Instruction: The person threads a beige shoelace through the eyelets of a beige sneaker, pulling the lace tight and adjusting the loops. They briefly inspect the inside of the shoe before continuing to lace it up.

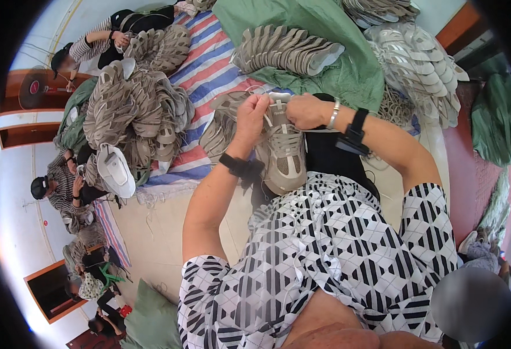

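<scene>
A grey-beige sneaker upper (286, 154) rests on my lap, its rounded toe towards me and pale laces (283, 141) crossing its front. At the left of its tongue, my left hand (252, 118) is closed in a pinch, with a pale lace end showing below the fingertips. My right hand (306, 111) is curled closed against the tongue's right side; what lies between its fingers is hidden. Just left of my left hand sits a fanned stack of similar uppers (219, 131).
Large piles of uppers lie at left (130, 110), far middle (287, 51) and right (413, 64). Beneath them spread a striped sheet (200, 49) and a green cloth (348, 81). Several people sit along the left wall near a fan (33, 88).
</scene>
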